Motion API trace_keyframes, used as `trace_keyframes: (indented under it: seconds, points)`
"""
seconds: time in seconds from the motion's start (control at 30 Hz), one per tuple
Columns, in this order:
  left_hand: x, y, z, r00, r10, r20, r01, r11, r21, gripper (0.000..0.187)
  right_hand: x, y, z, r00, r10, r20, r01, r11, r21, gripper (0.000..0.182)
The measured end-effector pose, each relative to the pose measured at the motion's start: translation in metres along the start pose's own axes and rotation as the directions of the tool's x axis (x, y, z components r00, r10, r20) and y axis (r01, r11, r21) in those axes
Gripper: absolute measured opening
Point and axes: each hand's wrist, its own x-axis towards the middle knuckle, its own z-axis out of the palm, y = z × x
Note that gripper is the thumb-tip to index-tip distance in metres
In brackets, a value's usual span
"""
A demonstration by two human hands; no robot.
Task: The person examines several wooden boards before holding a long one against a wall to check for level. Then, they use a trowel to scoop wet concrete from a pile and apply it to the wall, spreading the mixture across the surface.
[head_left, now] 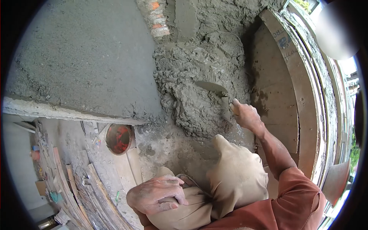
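Wet mortar heap [199, 88] w/ trowel [212, 89] gripped tight in right-hand fingers [240, 111], left fingers [168, 191] curled on knee

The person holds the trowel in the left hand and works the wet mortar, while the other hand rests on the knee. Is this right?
Not quite. In the head view the right hand holds the trowel in the wet mortar; the left hand rests on the knee.
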Motion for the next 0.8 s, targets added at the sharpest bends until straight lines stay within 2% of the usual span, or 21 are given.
trace_keyframes:
  seconds: [0.07, 0.1, 0.17, 0.2, 0.27, 0.3, 0.37, 0.4, 0.47, 0.5, 0.53, 0.57, 0.6, 0.63, 0.73, 0.77, 0.8]
  points:
    - [-0.001, -0.001, -0.001, 1.000, 0.001, -0.023, -0.001, 1.000, -0.017, 0.027, -0.003, 0.014, 0.001, 0.975, 0.136, -0.176, -0.107, 0.981, 0.163, 0.025]
    - [-0.002, -0.001, -0.001, 1.000, 0.009, -0.022, -0.009, 1.000, -0.013, 0.027, 0.002, 0.026, 0.005, 0.976, 0.128, -0.176, -0.100, 0.982, 0.160, 0.025]
    - [0.000, -0.002, 0.000, 1.000, 0.020, -0.011, -0.020, 1.000, -0.022, 0.027, 0.008, 0.052, 0.036, 0.943, 0.262, -0.205, -0.202, 0.940, 0.273, 0.030]
    - [0.003, -0.004, -0.001, 1.000, 0.023, 0.012, -0.023, 1.000, -0.008, 0.026, 0.008, 0.046, 0.046, 0.971, 0.224, -0.081, -0.170, 0.890, 0.424, 0.031]
    - [0.010, -0.008, -0.008, 0.999, 0.028, 0.035, -0.028, 1.000, 0.013, 0.026, -0.007, 0.030, 0.047, 0.967, 0.193, 0.169, -0.255, 0.787, 0.562, 0.032]
    - [0.014, -0.010, -0.010, 0.999, 0.041, 0.029, -0.041, 0.999, 0.001, 0.023, -0.023, 0.032, 0.043, 0.964, 0.200, 0.173, -0.263, 0.787, 0.558, 0.032]
    - [0.020, -0.014, -0.012, 0.998, 0.059, 0.029, -0.058, 0.998, -0.036, 0.021, -0.063, 0.040, 0.040, 0.979, 0.003, 0.205, -0.100, 0.880, 0.465, 0.037]
    - [0.021, -0.016, -0.014, 0.998, 0.051, 0.042, -0.050, 0.999, -0.021, 0.024, -0.076, 0.043, 0.037, 0.977, 0.014, 0.215, -0.113, 0.881, 0.459, 0.037]
    - [0.021, -0.018, -0.013, 0.997, 0.037, 0.063, -0.035, 0.999, -0.041, 0.028, -0.111, 0.046, 0.041, 0.932, 0.257, 0.257, -0.353, 0.803, 0.480, 0.040]
    - [0.021, -0.016, -0.014, 0.998, 0.034, 0.053, -0.032, 0.998, -0.047, 0.029, -0.128, 0.064, 0.084, 0.933, 0.336, 0.131, -0.347, 0.738, 0.578, 0.038]
    - [0.020, -0.013, -0.014, 0.999, 0.032, 0.044, -0.030, 0.999, -0.045, 0.029, -0.141, 0.061, 0.109, 0.928, 0.345, 0.142, -0.361, 0.735, 0.574, 0.038]
    - [0.019, -0.010, -0.014, 0.998, 0.037, 0.046, -0.035, 0.998, -0.044, 0.029, -0.144, 0.051, 0.129, 0.925, 0.324, 0.201, -0.348, 0.505, 0.789, 0.035]
    - [0.018, -0.007, -0.014, 0.999, 0.028, 0.044, -0.027, 0.999, -0.033, 0.030, -0.138, 0.041, 0.138, 0.929, 0.280, 0.241, -0.308, 0.226, 0.924, 0.033]
    - [0.016, -0.005, -0.011, 0.999, 0.018, 0.046, -0.016, 0.999, -0.035, 0.030, -0.130, 0.030, 0.138, 0.928, 0.285, 0.241, -0.310, 0.230, 0.922, 0.033]
    - [0.018, -0.005, -0.009, 0.999, 0.021, 0.046, -0.018, 0.998, -0.055, 0.030, -0.077, 0.008, 0.123, 0.914, -0.026, 0.404, -0.388, 0.228, 0.893, 0.030]
    - [0.019, -0.004, -0.009, 0.998, 0.028, 0.056, -0.025, 0.999, -0.048, 0.030, -0.067, 0.000, 0.109, 0.919, -0.018, 0.394, -0.380, 0.225, 0.897, 0.030]
    - [0.020, -0.002, -0.009, 0.998, 0.022, 0.060, -0.020, 0.999, -0.031, 0.030, -0.060, -0.010, 0.087, 0.915, -0.034, 0.402, -0.377, 0.280, 0.883, 0.029]
